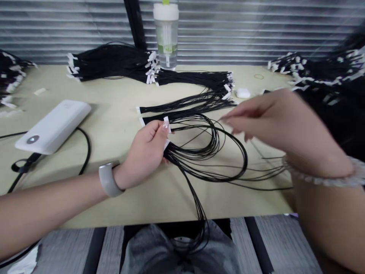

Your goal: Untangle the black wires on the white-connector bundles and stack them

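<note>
Left forearm (65,201) enters at lower left and slopes up to the right; wrist (121,177) near straight. Left hand (149,142) is closed in a grip, thumb uppermost, fingers curled beneath. Right forearm (325,220) rises steeply at lower right. Right hand (273,120), slightly blurred, bends leftward, back upward, fingertips drawn together. Hands stand apart, the right higher in view.

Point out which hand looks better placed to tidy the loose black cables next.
Probably the right hand: it is raised close beside the cable loops, though blur hides whether it pinches anything. The left hand is occupied, gripping black cables near their white ends.
</note>
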Demonstrator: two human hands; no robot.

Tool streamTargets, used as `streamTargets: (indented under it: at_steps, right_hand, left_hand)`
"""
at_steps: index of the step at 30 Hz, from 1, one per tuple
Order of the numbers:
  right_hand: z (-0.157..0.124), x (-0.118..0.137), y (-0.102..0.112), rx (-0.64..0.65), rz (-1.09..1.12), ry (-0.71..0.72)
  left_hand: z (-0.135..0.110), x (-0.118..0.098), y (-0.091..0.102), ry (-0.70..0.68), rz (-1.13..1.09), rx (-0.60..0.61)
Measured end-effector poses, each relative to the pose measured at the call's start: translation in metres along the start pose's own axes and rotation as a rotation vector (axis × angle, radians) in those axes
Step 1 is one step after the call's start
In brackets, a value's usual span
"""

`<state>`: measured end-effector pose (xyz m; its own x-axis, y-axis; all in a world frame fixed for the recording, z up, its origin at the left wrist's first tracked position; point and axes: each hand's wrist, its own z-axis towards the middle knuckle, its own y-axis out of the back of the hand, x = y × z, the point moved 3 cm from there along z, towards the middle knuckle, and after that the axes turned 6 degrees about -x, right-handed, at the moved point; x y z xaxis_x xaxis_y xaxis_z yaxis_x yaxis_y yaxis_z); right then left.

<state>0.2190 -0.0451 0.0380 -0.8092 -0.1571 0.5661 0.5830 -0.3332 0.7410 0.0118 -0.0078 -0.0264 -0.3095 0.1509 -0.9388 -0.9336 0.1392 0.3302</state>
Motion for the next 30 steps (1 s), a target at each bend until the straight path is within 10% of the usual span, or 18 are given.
streamTargets:
  at_steps: [4,12,22,30]
  right_hand:
    - [0.004,-0.005,0.017,-0.458,0.165,0.025]
    - [0.009,-0.008,0.020,-0.699,0.687,0.045]
    - [-0.013,0.024,-0.025,-0.073,0.003,0.302]
    - [-0.017,0.025,-0.039,-0.030,-0.240,0.442]
  left_hand:
    - [-0.001,-0.002,-0.001,-0.016,-0.019,0.018]
    - [-0.005,-0.002,-0.002,-0.082,0.018,0.063]
    - [-0.006,0.001,-0.002,-0.105,0.008,0.121]
    - [-0.007,0.001,-0.002,-0.076,0.011,0.144]
